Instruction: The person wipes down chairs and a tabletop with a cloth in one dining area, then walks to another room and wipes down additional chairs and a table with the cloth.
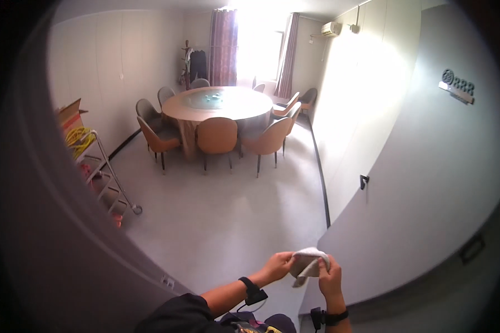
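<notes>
A light grey-white cloth (pixel 310 264) is stretched and partly folded between my two hands, with one end hanging down. My left hand (pixel 278 265) pinches its left edge, and my right hand (pixel 330 272) grips its right edge. Each wrist wears a black strap with a small black device; a cable runs from the left one. Just to the right of the cloth stands an open grey door (pixel 400 175) with a black handle (pixel 363 182) and a sign bearing figures. The cloth does not appear to touch the door.
Past the doorway, a round table (pixel 216 114) with several orange-backed chairs (pixel 217 135) stands before a bright window. On the left is a metal trolley (pixel 116 179) holding a yellow coiled cable (pixel 78 139) and a cardboard box (pixel 70 114). The door frame (pixel 121 249) runs close on my left.
</notes>
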`<action>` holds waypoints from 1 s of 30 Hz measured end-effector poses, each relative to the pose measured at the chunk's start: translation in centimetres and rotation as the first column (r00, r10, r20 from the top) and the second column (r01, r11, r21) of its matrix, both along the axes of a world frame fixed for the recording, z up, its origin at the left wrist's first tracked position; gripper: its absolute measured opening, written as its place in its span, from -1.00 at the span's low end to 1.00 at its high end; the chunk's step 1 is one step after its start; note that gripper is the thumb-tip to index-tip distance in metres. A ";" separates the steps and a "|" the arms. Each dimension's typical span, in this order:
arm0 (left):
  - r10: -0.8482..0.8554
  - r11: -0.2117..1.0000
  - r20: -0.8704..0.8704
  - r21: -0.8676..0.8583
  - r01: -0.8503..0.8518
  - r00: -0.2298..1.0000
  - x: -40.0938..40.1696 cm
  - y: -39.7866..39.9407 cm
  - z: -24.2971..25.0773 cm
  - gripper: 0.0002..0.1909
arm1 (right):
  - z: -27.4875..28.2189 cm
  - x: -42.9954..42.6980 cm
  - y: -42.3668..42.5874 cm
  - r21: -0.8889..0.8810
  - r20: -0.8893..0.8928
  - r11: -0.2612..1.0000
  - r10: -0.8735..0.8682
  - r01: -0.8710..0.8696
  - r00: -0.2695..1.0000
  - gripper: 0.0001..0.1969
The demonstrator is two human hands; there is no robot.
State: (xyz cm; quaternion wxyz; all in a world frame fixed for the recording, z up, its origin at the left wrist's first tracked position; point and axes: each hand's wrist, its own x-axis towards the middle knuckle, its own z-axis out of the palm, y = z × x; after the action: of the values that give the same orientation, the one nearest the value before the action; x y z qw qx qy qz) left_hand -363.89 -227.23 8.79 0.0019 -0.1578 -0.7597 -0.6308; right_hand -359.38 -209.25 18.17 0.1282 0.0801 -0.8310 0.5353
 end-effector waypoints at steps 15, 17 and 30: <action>-0.045 0.998 -0.140 -0.049 0.039 0.989 -28.1 -4.9 5.2 -0.41 | -0.7 -39.5 -2.3 -0.411 0.106 0.578 0.799 -0.705 0.593 -0.89; -0.044 0.996 0.071 0.086 0.038 0.997 -30.7 -6.3 5.7 -0.49 | 0.7 -43.8 -3.4 -0.388 0.127 0.500 0.861 -0.774 0.492 -0.89; 0.211 0.976 0.391 -0.128 -0.174 0.896 -58.3 -10.8 -4.7 -0.81 | -5.6 -76.2 2.1 -0.018 0.135 0.718 0.691 -0.696 0.710 -0.88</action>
State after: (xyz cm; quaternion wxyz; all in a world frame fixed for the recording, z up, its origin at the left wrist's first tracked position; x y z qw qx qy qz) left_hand -422.19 -237.98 4.13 -0.0989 0.0511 -0.7832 -0.6118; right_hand -435.60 -207.15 12.58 -0.1385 0.3525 -0.7559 0.5340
